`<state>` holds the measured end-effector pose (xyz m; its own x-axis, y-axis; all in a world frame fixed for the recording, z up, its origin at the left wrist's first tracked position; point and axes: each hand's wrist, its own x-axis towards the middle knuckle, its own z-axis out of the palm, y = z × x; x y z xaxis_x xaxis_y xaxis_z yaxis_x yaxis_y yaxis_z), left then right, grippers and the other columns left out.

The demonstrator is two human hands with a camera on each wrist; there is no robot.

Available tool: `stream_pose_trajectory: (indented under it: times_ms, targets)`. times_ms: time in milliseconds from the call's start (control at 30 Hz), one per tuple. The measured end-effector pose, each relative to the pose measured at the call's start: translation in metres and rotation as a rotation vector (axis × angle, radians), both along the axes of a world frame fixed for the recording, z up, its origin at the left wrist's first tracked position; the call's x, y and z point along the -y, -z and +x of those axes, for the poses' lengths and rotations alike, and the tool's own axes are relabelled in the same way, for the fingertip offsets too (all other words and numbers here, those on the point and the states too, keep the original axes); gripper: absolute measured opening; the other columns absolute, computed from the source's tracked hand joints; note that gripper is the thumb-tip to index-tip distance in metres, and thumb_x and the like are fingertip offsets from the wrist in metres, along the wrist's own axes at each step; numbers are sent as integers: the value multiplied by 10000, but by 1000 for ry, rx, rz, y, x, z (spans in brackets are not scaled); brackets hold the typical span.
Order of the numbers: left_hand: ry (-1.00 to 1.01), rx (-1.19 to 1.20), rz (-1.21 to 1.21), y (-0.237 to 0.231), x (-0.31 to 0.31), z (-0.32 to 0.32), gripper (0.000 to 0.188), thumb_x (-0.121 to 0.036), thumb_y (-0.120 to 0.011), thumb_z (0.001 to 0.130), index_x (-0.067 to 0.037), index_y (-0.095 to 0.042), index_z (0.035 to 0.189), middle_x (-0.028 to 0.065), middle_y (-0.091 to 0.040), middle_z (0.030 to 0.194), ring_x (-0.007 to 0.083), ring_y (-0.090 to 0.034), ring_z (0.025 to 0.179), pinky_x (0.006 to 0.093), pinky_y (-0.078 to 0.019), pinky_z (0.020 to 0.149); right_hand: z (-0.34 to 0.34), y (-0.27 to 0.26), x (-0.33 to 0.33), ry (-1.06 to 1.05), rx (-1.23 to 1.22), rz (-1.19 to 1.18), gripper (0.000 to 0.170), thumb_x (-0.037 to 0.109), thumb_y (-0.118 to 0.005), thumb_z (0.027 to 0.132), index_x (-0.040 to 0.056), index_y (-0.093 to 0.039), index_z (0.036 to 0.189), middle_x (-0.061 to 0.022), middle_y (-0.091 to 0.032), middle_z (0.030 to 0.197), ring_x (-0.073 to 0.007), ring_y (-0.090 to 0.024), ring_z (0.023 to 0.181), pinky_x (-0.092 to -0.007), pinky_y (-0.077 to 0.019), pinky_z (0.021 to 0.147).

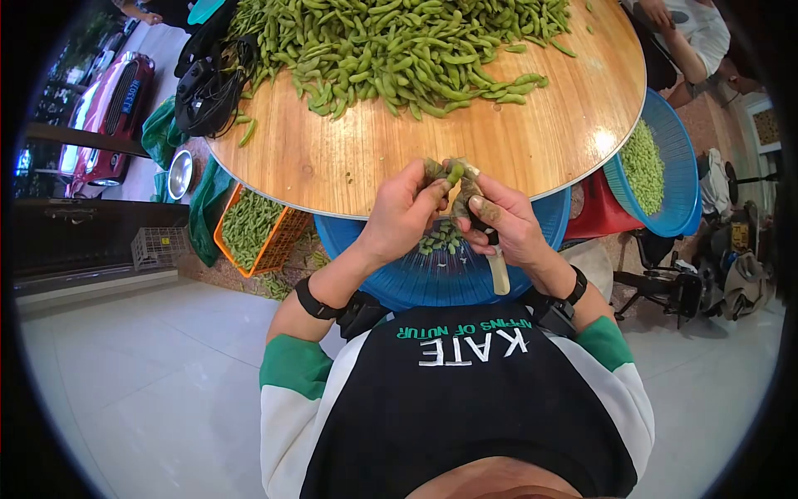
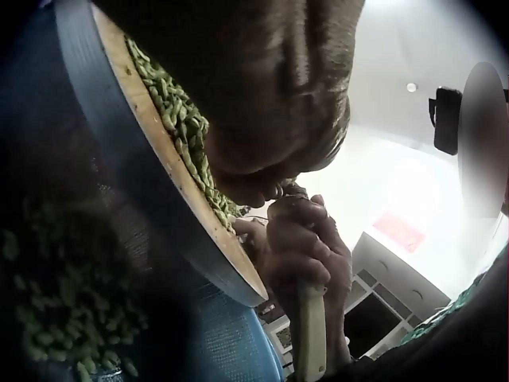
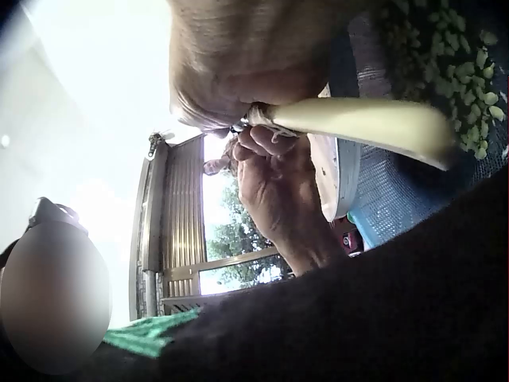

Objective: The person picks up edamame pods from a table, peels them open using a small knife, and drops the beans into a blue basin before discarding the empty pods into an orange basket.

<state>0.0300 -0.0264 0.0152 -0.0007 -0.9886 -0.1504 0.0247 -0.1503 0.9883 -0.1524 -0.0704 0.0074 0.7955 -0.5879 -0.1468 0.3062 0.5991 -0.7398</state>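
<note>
In the head view my left hand (image 1: pixel 395 218) pinches a green soybean pod (image 1: pixel 455 172) between thumb and fingers, just over the near table edge. My right hand (image 1: pixel 509 223) meets it there and grips a knife by its cream handle (image 1: pixel 499 273), which sticks out below the palm toward my body. The blade is mostly hidden by the fingers. Both hands' fingertips look dark and stained. Under them sits a blue basket (image 1: pixel 349 264) with shelled green beans (image 1: pixel 440 239). The left wrist view shows the handle (image 2: pixel 312 330) below my curled right fingers.
A large heap of pods (image 1: pixel 391 58) covers the far part of the round wooden table (image 1: pixel 291 158). An orange crate (image 1: pixel 270 259) of pods stands at the left, a blue basin (image 1: pixel 686 179) of beans at the right. Black cables (image 1: pixel 208 96) lie on the left table edge. Other people sit across.
</note>
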Motion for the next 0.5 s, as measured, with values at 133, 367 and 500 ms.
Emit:
stream_pose_trajectory:
  times_ms: [133,367,500]
  targets:
    - [11,1,-34,3,-2,0,108,-99,-483,964,-22,-543,1009,-9,-551,756,38,-484,629,179,-398,543,-1,0,-1,15,-15,-11,373,155,-456,979,40,-426,1332,-29,-548,806,-55,-423,562,-169,-345,431]
    - [15,-6,-108,15,5,6,118,-77,-504,946,10,-546,1013,10,-563,725,47,-496,580,200,-412,504,-1,3,0,25,16,14,307,139,-476,967,7,-486,1244,-34,-546,785,-55,-405,522,-173,-326,411]
    - [225,-620,179,12,9,14,128,-89,-524,939,-2,-551,1029,19,-561,740,66,-508,578,216,-443,506,-11,1,4,-52,65,140,296,142,-485,964,2,-491,1224,-52,-544,779,-63,-396,516,-174,-314,401]
